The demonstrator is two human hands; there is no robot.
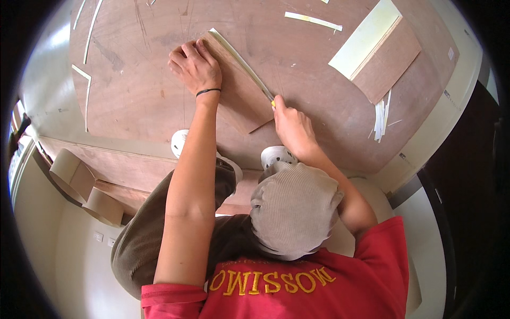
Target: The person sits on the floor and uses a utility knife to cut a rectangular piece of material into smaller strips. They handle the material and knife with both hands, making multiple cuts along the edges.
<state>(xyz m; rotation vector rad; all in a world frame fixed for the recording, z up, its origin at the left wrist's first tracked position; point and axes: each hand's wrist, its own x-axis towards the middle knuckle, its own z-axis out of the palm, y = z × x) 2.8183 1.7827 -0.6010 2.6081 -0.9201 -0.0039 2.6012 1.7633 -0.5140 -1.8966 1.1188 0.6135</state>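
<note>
My left hand (194, 66) rests on the left side of a narrow plywood board (241, 101), its fingers bent and apart near the upper end. A pale narrow strip (239, 61) runs along the board's right long edge. At that strip's lower end my right hand (291, 125) grips a small yellow tool (274, 103), mostly hidden in my fingers. The board lies at a slant on a large plywood sheet (149, 101) marked with thin lines.
At upper right lie a white-topped plywood piece (388, 64) and loose white offcuts (380, 119). More thin strips (313, 21) lie along the top and left. My white-shod feet (279, 154) are at the sheet's near edge. Curved pieces (71, 175) stand at lower left.
</note>
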